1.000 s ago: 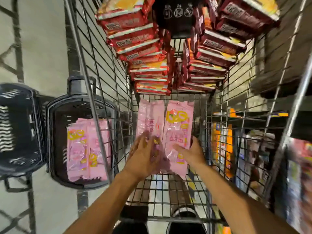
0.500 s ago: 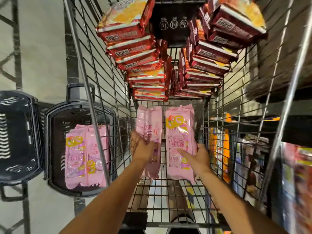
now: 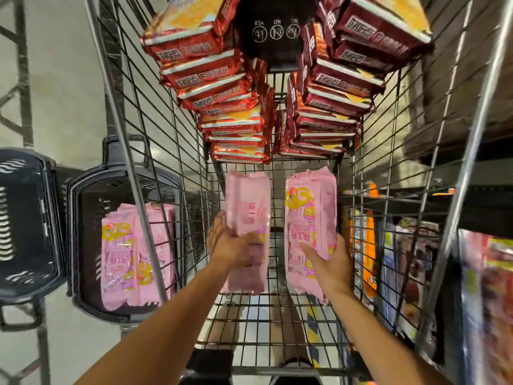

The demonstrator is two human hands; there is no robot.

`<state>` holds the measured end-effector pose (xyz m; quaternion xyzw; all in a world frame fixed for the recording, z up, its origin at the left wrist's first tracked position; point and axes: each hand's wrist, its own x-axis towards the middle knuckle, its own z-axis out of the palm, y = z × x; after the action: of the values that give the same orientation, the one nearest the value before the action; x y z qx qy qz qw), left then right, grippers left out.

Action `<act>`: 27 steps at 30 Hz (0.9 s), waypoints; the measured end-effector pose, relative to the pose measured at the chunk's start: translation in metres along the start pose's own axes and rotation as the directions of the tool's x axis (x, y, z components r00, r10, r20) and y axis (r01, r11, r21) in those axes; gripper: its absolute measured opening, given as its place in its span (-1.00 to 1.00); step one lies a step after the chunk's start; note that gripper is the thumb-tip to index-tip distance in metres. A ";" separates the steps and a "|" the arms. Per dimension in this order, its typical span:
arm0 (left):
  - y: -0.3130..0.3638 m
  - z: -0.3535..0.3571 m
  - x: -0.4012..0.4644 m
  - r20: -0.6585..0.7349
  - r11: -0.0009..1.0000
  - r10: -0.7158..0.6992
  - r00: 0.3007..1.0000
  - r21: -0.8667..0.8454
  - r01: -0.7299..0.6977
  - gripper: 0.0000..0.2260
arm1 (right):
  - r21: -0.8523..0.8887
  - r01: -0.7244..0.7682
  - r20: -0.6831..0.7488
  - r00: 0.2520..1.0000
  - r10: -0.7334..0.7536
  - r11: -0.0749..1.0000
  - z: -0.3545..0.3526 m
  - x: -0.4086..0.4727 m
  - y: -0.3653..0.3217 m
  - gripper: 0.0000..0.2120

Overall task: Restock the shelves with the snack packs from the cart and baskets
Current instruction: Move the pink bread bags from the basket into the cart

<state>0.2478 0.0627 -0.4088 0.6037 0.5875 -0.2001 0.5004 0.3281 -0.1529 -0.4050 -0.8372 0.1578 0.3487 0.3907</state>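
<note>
Inside the wire cart (image 3: 172,129) my left hand (image 3: 230,245) grips a pink snack pack (image 3: 248,201) that is turned partly on its edge. My right hand (image 3: 330,262) holds a second pink snack pack (image 3: 311,215) with its printed face up. Both packs sit above the cart's wire floor. At the far end of the cart two stacks of red snack packs (image 3: 222,93) (image 3: 338,79) are piled high. Left of the cart, on the floor, a black basket (image 3: 83,195) holds more pink packs (image 3: 130,257).
A second, darker basket (image 3: 25,218) stands at the far left edge. Shelves with assorted goods (image 3: 410,268) run along the right of the cart. A black child-seat flap (image 3: 274,29) with warning symbols sits between the red stacks.
Both hands have closed around the two pink packs and raised them off the cart floor. The left pack has tilted onto its edge. The view has shifted slightly.
</note>
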 end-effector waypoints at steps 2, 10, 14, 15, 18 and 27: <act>0.001 0.006 -0.007 0.072 0.996 0.047 0.996 -0.080 -0.041 -0.49 | 0.004 0.009 0.005 1.000 -0.009 1.000 -0.001 0.002 0.003 -0.29; -0.010 0.023 -0.018 0.138 0.947 0.193 0.971 -0.284 -0.148 -0.31 | 0.025 0.019 0.030 0.999 -0.020 1.000 -0.007 -0.001 -0.004 -0.35; 0.015 -0.002 -0.050 0.127 0.930 0.281 0.951 -0.281 -0.237 -0.33 | 0.064 0.025 -0.017 1.000 -0.024 0.998 -0.018 -0.028 -0.028 -0.33; 0.021 -0.009 -0.059 0.134 0.927 0.301 0.944 -0.275 -0.256 -0.35 | 0.081 0.038 -0.030 0.999 -0.035 0.996 -0.023 -0.039 -0.035 -0.28; 0.046 -0.038 -0.097 0.172 0.924 0.319 0.932 -0.275 -0.266 -0.37 | 0.103 0.071 -0.044 0.997 -0.067 0.992 -0.045 -0.082 -0.068 -0.21; 0.089 -0.144 -0.232 0.124 0.792 0.580 0.805 -0.317 -0.521 -0.40 | 0.161 0.300 -0.150 0.949 -0.277 0.940 -0.111 -0.234 -0.153 -0.19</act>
<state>0.2258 0.0828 -0.1227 0.6506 0.3490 -0.0275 0.6740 0.2956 -0.1412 -0.1061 -0.8324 0.0887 0.2184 0.5016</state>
